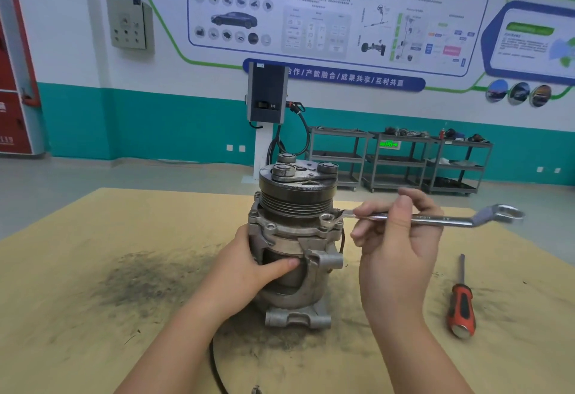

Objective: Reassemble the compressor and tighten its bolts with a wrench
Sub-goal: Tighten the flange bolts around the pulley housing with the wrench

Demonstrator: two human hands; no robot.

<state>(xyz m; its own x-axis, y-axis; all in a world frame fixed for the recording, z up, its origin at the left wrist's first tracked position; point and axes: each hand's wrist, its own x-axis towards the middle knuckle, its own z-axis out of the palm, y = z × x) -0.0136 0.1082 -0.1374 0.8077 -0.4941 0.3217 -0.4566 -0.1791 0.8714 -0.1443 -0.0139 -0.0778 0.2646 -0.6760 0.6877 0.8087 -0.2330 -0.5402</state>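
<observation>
1. The grey cast-metal compressor [295,247] with its black grooved pulley is stood upright near the middle of the tan board-covered table [93,269]; the body looks worn and grimy.
2. The body is gripped by the left hand [249,264], thumb curled across the front.
3. The long chrome wrench [435,218] is pinched mid-shaft by the right hand [396,238], its near end at a flange bolt [337,218].
4. The head should be seated fully before force is applied, and the housing braced against twisting.
5. A red-and-black-handled screwdriver [461,306] lies apart, on the right.
</observation>
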